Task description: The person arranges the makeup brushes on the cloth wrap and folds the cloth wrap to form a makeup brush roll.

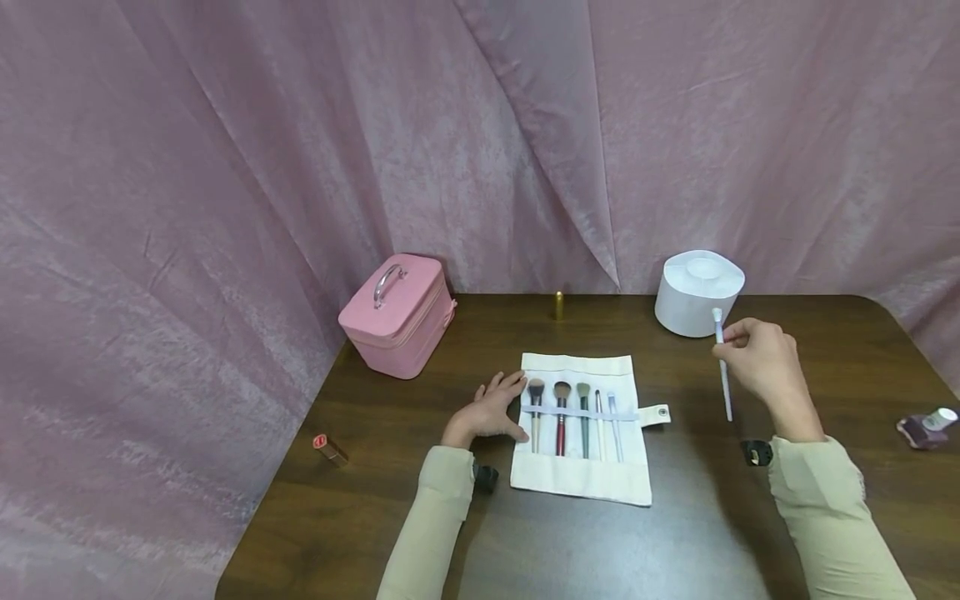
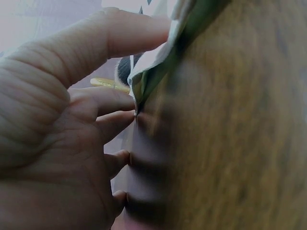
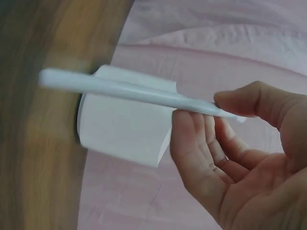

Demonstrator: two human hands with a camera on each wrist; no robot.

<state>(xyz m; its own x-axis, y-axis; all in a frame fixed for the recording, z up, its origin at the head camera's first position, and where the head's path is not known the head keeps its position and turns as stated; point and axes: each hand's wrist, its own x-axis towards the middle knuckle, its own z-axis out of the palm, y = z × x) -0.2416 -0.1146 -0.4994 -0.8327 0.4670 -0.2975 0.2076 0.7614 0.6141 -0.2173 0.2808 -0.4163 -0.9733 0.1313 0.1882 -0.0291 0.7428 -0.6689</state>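
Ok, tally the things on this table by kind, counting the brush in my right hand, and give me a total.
Brush roll: 1
Brushes, one in the right hand: 6
Pink case: 1
White container: 1
Small tubes: 2
Bottle: 1
Total: 12

L hand (image 2: 53,129): thumb on edge of white cloth (image 2: 154,57), other fingers extended, tips approx. at cloth edge & brown worktop (image 2: 240,120). Dark brush head (image 2: 123,71) partly hidden; yellowish obj. (image 2: 106,83) adj., ID unclear.
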